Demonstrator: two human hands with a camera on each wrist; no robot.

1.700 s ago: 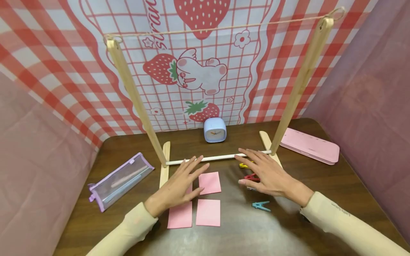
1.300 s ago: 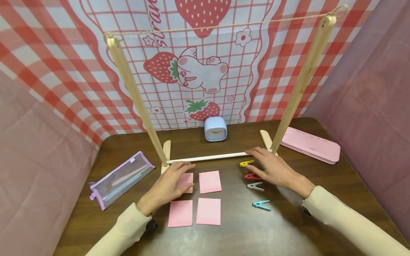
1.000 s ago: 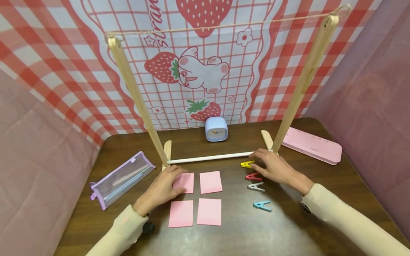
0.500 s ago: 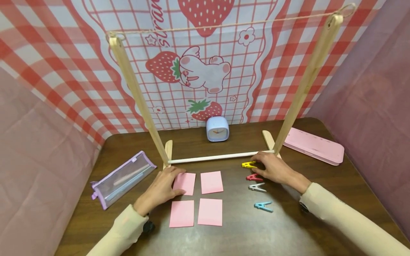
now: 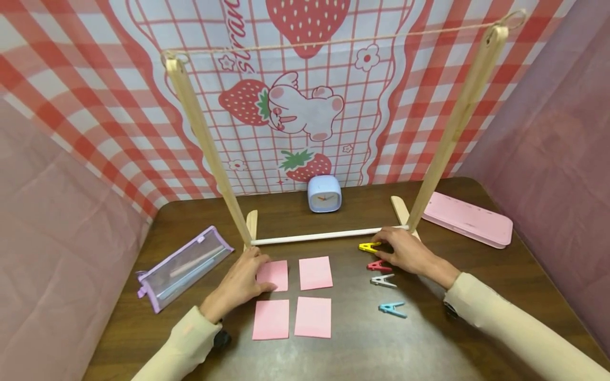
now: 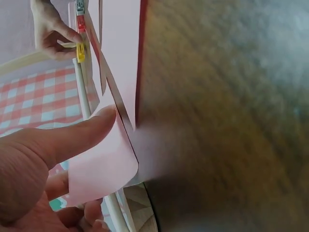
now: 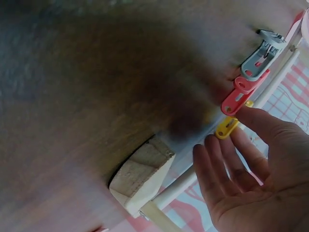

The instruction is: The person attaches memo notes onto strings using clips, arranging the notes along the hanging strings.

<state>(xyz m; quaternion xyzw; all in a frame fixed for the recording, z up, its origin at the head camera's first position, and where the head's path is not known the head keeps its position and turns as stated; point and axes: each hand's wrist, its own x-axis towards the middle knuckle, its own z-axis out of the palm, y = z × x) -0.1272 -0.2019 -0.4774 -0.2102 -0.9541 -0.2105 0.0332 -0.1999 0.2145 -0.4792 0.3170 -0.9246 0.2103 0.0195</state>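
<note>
1. since the earliest frame, the left hand (image 5: 240, 278) has been lowered from its spread pose to the far left pink paper (image 5: 276, 275), and the right hand (image 5: 410, 251), also spread then, has been brought down to the yellow clip (image 5: 366, 247).
2. the far left pink paper is held by the left hand in a narrow grip, thumb on one face and fingers at the other; it is seen bowed in the left wrist view. it is placed just in front of the left end of the white rod (image 5: 329, 234).
3. the yellow clip is pinched by the right hand between thumb and forefinger, just in front of the white rod, near its right end.
4. nearer the person than the yellow clip, the red clip (image 5: 378, 265), the grey clip (image 5: 383, 280) and the blue clip (image 5: 393, 309) are laid out in front of the white rod.
5. three more pink papers (image 5: 315, 273) are set flat in front of the rod, towards its left half.
6. behind the rod, a pale blue clock (image 5: 324, 194) is stood.
7. beyond the rod's left end a purple mesh pouch (image 5: 186, 269) is seen, and beyond its right end a pink case (image 5: 469, 219).
8. above the rod, a string (image 5: 348, 41) is stretched between two wooden posts (image 5: 209, 153).
</note>
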